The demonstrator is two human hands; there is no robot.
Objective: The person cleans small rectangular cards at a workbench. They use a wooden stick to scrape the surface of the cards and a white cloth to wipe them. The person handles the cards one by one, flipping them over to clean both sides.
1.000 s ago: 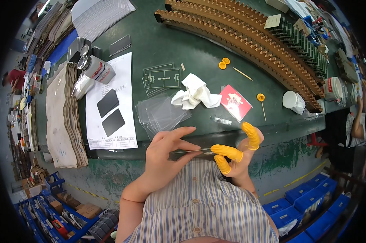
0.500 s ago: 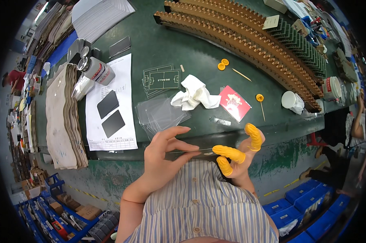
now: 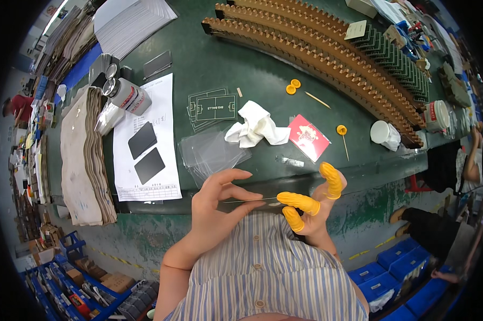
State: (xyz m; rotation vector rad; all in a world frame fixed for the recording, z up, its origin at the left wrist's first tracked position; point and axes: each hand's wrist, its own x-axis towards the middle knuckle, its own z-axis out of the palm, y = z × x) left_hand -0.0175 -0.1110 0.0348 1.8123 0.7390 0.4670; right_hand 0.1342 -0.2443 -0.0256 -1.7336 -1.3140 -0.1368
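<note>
A thin flat card [image 3: 271, 198], seen almost edge-on, is pinched between the thumb and fingertips of my left hand [image 3: 214, 200], just over the bench's near edge. Yellow rubber finger cots [image 3: 300, 202] cover several fingertips of my right hand [image 3: 316, 218]. One covered fingertip touches the card's right end, while the other covered fingers stand apart. The card's faces cannot be made out. Beyond my hands lie clear plastic sheets [image 3: 212, 152], a crumpled white cloth [image 3: 256, 125] and a red card with a white print [image 3: 310, 136].
Long slotted wooden racks [image 3: 305, 56] cross the far right, with dark green printed cards [image 3: 396, 61] standing in one. Two black cards [image 3: 149, 166] rest on a printed paper [image 3: 164, 112]. Left are bottles [image 3: 132, 96] and stacked rags [image 3: 81, 160]; right, a white-lidded jar [image 3: 381, 132] and cotton swab [image 3: 344, 143].
My right hand has shifted very slightly left against the card. My left hand keeps its grip in nearly the same place. At the right, a person's legs have moved.
</note>
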